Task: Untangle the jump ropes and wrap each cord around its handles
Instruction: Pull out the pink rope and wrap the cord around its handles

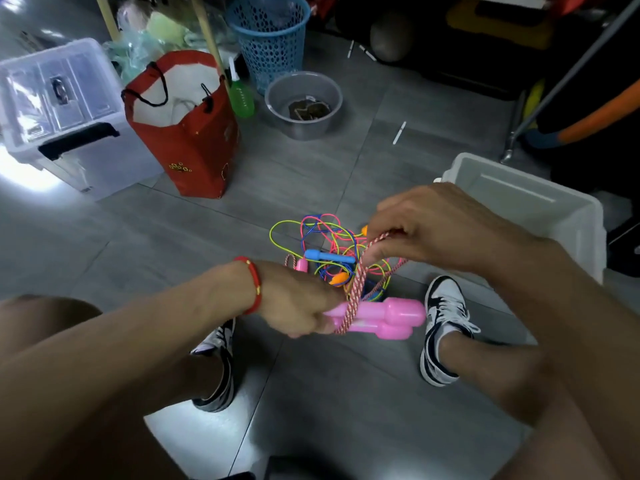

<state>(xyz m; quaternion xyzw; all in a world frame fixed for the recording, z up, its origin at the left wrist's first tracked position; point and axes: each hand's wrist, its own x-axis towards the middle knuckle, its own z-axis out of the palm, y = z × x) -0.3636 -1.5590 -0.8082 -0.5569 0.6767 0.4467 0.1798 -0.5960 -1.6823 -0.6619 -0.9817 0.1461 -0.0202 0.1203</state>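
Step in hand, as judged: wrapping the cord of one rope around its paired handles. The rest of the ropes are not yet sorted.

Left hand (298, 306), centre of frame, fingers curled round the near ends of the two pink handles (384, 318), which lie side by side and roughly level, free ends pointing toward the right of frame. Right hand (433, 230), above and right of the handles, pinches the red-and-white braided cord (358, 282) between thumb and fingers. The cord runs down from that pinch and crosses over the handles just beside the left hand's fingers; a few strands lie there. How many full turns cannot be told.

Behind the hands, mid-frame on the floor (294, 174), sits the tangle of thin cords (322, 237): yellow-green, pink and blue loops crossing each other, with a blue handle (329, 256) lying in it, and orange and pink pieces whose form is unclear.

Next move, judged: carry the pinched cord round the pair again under light tension, laying turns beside one another, while the left hand keeps both handles together. Slack trailing toward the tangle may snag; cannot tell whether it is free.

A white bin (540, 202) stands at right of frame.
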